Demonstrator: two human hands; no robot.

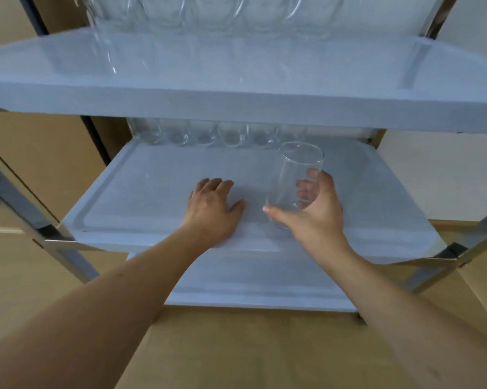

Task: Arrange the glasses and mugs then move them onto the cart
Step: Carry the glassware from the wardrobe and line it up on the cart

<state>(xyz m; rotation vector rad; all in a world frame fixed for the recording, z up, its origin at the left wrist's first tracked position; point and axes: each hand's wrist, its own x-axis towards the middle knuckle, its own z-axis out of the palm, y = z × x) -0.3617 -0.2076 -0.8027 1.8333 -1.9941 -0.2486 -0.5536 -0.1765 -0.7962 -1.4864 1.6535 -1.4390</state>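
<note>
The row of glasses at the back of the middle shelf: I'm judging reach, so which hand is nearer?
Right. The right hand, gripping a glass, is just before the row; the left hand rests farther back.

You see a clear, colourless glass (295, 181) and, behind it, a row of equally clear glasses (208, 134) whose bases read as grey smudges; more clear glassware (208, 15) on top is blurred. Your cart's shelves, the top shelf (236, 80), middle shelf (141, 197) and bottom shelf (253, 284), are a plain pale bluish white, on a shiny silver-grey metal frame (48, 228). The floor (236, 355) is plain tan, unpatterned.
</note>
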